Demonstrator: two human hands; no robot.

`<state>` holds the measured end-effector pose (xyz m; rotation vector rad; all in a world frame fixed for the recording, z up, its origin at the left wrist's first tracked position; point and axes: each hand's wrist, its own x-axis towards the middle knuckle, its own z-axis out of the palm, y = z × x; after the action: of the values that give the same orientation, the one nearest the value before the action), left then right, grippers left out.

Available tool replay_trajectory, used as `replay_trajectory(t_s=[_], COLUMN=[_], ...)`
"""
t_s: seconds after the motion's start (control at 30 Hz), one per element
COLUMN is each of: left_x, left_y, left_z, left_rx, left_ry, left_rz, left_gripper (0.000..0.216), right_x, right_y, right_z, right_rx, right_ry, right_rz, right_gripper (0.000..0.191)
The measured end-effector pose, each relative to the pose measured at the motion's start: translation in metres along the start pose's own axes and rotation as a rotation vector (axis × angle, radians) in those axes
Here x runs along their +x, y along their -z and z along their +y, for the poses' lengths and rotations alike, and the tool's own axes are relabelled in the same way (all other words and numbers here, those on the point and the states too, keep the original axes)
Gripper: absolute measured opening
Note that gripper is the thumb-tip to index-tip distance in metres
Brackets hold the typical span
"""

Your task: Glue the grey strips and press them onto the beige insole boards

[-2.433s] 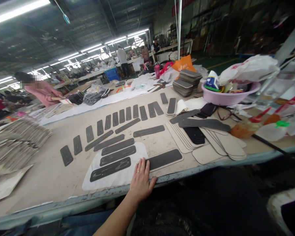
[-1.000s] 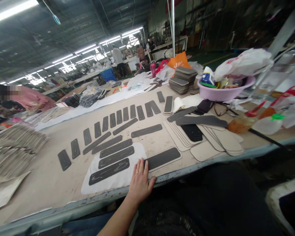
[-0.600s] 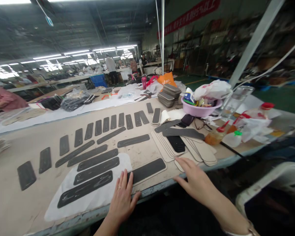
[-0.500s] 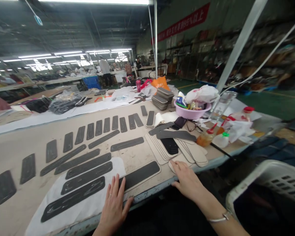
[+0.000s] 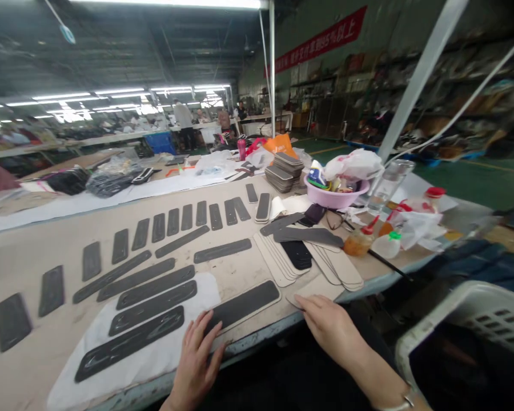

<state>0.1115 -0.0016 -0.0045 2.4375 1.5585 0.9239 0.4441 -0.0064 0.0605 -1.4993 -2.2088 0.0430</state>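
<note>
My left hand rests at the near table edge with its fingers spread. Its fingertips touch the left end of a dark strip laid on a beige backing. At the edge to the right, my right hand has its fingers together over the end of a beige panel; its thumb is hidden. Just beyond lie a fan of beige panels and a second fan, with black pieces between them. Long dark strips with a wet-looking shine lie on white paper to the left.
Short dark pieces stand in a row across the table. Behind are stacked panels and a pink basin with bags. A glue-coloured bottle, a green-capped bottle and a glass sit right. A white plastic chair stands beside the table.
My right hand has drawn the beige panel slightly left and towards the table edge. The fingers of my left hand have bent a little at the strip's end.
</note>
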Motion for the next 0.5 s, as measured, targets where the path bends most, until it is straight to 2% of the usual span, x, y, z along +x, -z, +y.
replay_trajectory(t_s=[0.07,0.13,0.2,0.27,0.33,0.4,0.5], left_x=[0.002,0.009,0.021,0.036,0.048,0.056,0.059], left_y=[0.009,0.016,0.019,0.019,0.018,0.018,0.022], left_z=[0.018,0.043,0.068,0.086,0.09,0.08,0.052], left_rx=[-0.261,-0.637,-1.035,-1.283,-1.361,-1.327,-1.174], left_ry=[0.19,0.454,0.692,0.828,0.873,0.878,0.882], left_rz=[-0.017,-0.14,-0.333,-0.42,-0.368,-0.286,-0.288], left_gripper=[0.028,0.039,0.054,0.058,0.051,0.043,0.036], right_x=[0.001,0.006,0.013,0.019,0.026,0.03,0.033], right_y=[0.003,0.001,-0.007,-0.02,-0.032,-0.039,-0.042], right_z=[-0.016,-0.039,-0.066,-0.092,-0.111,-0.119,-0.109], right_rx=[0.101,0.174,0.238,0.292,0.329,0.358,0.343], right_ry=[0.054,0.137,0.231,0.297,0.335,0.355,0.3], right_rz=[0.141,0.216,0.216,0.163,0.102,0.037,-0.056], right_gripper=[0.037,0.037,0.035,0.03,0.029,0.031,0.044])
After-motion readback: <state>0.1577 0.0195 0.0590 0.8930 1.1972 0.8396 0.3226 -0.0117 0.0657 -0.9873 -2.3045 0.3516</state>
